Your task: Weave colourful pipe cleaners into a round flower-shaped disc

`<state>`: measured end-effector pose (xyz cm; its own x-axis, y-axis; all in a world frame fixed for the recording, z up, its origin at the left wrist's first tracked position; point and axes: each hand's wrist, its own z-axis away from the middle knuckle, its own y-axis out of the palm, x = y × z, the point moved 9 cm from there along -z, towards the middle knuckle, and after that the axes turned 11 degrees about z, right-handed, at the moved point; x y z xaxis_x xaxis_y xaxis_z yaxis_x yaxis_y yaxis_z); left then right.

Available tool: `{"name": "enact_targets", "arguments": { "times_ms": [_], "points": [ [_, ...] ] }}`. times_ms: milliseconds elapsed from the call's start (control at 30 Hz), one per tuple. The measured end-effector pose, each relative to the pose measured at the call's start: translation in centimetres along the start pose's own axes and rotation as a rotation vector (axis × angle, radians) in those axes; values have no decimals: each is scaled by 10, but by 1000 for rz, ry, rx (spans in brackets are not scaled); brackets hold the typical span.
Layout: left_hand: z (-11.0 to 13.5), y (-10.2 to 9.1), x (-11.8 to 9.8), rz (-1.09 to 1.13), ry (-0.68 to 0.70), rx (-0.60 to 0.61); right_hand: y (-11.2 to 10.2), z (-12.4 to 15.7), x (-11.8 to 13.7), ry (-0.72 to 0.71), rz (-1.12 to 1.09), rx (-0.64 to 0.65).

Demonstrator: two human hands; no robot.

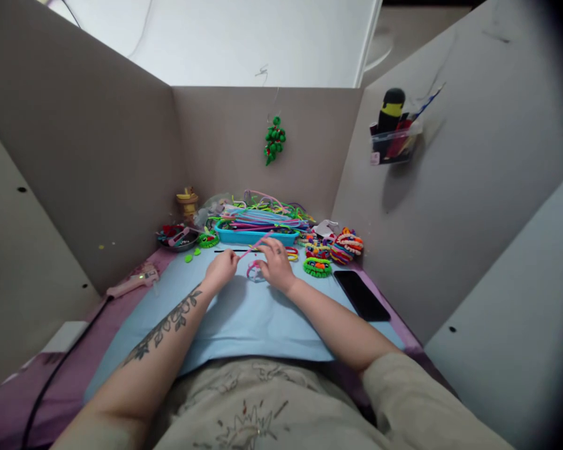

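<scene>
Both my hands rest on a light blue mat (pixel 244 319) in front of me. My left hand (pixel 221 267) is closed in a pinch on a pink pipe cleaner (pixel 252 248) that slants up to the right. My right hand (pixel 276 262) is closed too, its fingers curled over the other end of that pipe cleaner and a small pink coiled piece (pixel 253 271) lying between the hands. Just behind the hands stands a blue tray (pixel 256 236) piled with coloured pipe cleaners.
Several coiled multicolour pieces (pixel 338 247) lie right of the tray, a green one (pixel 317 267) nearer. A black phone (pixel 361 295) lies at the right. A glue gun (pixel 134 282) with cord lies left. Grey partition walls (pixel 98 162) enclose the desk; a green ornament (pixel 274 140) hangs behind.
</scene>
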<state>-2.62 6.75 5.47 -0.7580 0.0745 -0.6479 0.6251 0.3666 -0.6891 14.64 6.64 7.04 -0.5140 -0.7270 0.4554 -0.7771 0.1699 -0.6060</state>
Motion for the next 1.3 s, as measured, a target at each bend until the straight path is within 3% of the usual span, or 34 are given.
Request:
{"name": "enact_targets", "arguments": {
  "times_ms": [100, 200, 400, 600, 733, 933, 1167, 1300],
  "points": [
    [17, 10, -27, 45, 84, 22, 1, 4, 25, -214, 257, 13],
    [21, 13, -39, 99, 108, 0, 4, 1, 12, -166, 291, 52],
    [14, 24, -16, 254, -56, -109, -21, -1, -32, 49, 270, -81],
    [-8, 52, 1, 433, -169, -117, -26, 2, -46, 111, 205, -126],
    [-7, 43, -1, 588, -111, -156, -25, 3, -47, 117, 140, -160],
    [19, 16, 0, 701, 61, -219, -19, 6, -33, 55, 3, -192],
    [29, 23, -13, 713, 205, -164, 0, 9, -20, 21, -73, -145],
    [30, 17, -9, 755, 199, -232, -2, 9, -25, 74, -77, -187]
  ]
}}
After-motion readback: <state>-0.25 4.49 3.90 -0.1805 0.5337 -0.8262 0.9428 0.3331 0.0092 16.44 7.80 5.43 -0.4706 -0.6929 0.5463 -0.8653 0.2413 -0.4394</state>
